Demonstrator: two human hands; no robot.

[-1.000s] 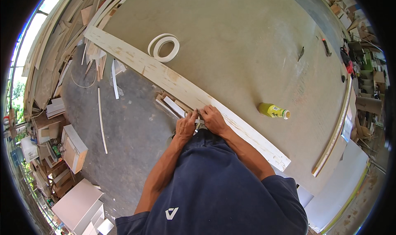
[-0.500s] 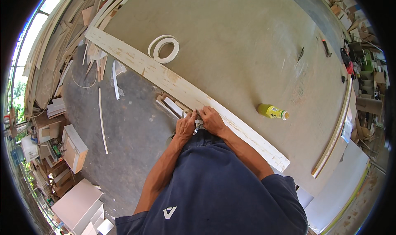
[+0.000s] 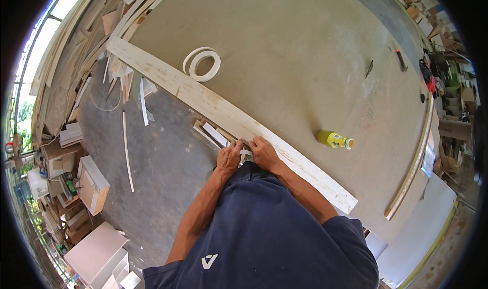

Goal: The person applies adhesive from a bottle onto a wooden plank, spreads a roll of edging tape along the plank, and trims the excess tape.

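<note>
My left hand (image 3: 229, 157) and my right hand (image 3: 264, 153) are close together in front of my waist, at the near edge of a long white-painted wooden board (image 3: 203, 98). Fingers of both hands are pinched on a narrow white strip (image 3: 246, 152), a short piece of which shows between them. Its ends are hidden by my fingers. The board lies slantwise from far left to near right along the edge of a large tabletop (image 3: 284, 65). Beyond it lie two white rolls of banding (image 3: 217, 69), one overlapping the other.
A yellow-green bottle (image 3: 333, 138) rests on the tabletop to the right. A utility knife (image 3: 401, 60) lies farther off. Offcuts (image 3: 213, 135) are just left of my hands, below the board. Boxes (image 3: 95, 185) and stacked planks (image 3: 66, 70) line the left side.
The view has shifted very slightly. Both hands stay at nearly the same spot, fingers still pinched on the white strip, with only small finger movements.
</note>
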